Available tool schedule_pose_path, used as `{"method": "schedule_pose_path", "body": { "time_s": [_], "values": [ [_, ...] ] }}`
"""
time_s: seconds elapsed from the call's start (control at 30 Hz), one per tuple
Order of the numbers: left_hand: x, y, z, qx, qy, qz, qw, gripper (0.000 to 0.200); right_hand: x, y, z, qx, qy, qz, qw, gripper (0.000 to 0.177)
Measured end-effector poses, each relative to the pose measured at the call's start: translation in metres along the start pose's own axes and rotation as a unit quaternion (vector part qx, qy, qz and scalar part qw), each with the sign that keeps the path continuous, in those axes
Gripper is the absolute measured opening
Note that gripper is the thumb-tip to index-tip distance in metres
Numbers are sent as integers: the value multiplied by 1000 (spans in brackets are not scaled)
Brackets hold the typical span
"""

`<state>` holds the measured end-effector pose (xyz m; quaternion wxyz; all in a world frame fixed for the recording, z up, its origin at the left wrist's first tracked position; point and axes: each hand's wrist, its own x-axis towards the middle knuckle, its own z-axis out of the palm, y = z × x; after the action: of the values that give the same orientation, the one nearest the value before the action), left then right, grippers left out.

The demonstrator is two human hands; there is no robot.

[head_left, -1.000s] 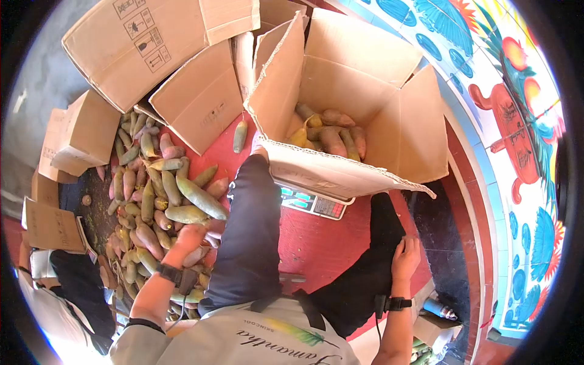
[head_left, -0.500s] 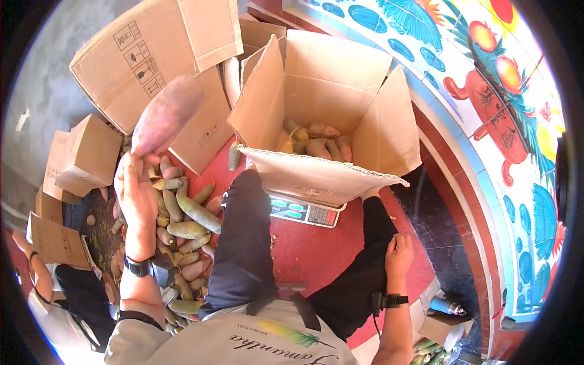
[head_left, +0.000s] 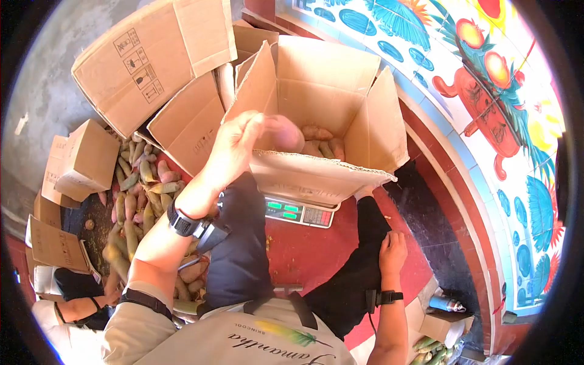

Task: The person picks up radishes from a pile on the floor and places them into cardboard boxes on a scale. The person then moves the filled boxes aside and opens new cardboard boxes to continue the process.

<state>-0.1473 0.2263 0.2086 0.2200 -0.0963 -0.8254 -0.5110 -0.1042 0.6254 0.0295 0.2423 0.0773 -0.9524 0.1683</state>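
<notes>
My left hand [head_left: 236, 141] reaches over the near left part of the open cardboard box [head_left: 322, 173]. Its fingers are closed on the end of a large pinkish sweet potato [head_left: 286, 134], slightly blurred, which points into the box. Several pinkish and greenish-brown roots [head_left: 317, 132] lie on the box floor; the held one hides some of them. Under the box is a digital scale [head_left: 298, 212] with lit green displays. My right hand [head_left: 393, 251] rests on my right knee, fingers curled, with nothing visible in it.
On the left, a heap of pink and greenish roots [head_left: 131, 213] covers the floor. Cardboard boxes [head_left: 91, 159] and a large printed carton [head_left: 146, 61] stand around it. Another person's arm [head_left: 79, 309] shows at lower left. A painted tile wall [head_left: 486, 109] curves along the right.
My left hand has swung right with the sweet potato, from above the heap to the inside of the box. My right hand stays on my knee.
</notes>
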Motion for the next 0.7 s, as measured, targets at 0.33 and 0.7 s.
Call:
{"method": "schedule_pose_path", "body": {
  "time_s": [0.33,0.7],
  "values": [
    [-17,-4,6,184,104,132,968,20,-2,5,3,-3,-3,2,1000,6],
    [-103,-84,-22,275,173,16,946,41,-1,8,3,-4,-26,9,1000,7]
  ]
}}
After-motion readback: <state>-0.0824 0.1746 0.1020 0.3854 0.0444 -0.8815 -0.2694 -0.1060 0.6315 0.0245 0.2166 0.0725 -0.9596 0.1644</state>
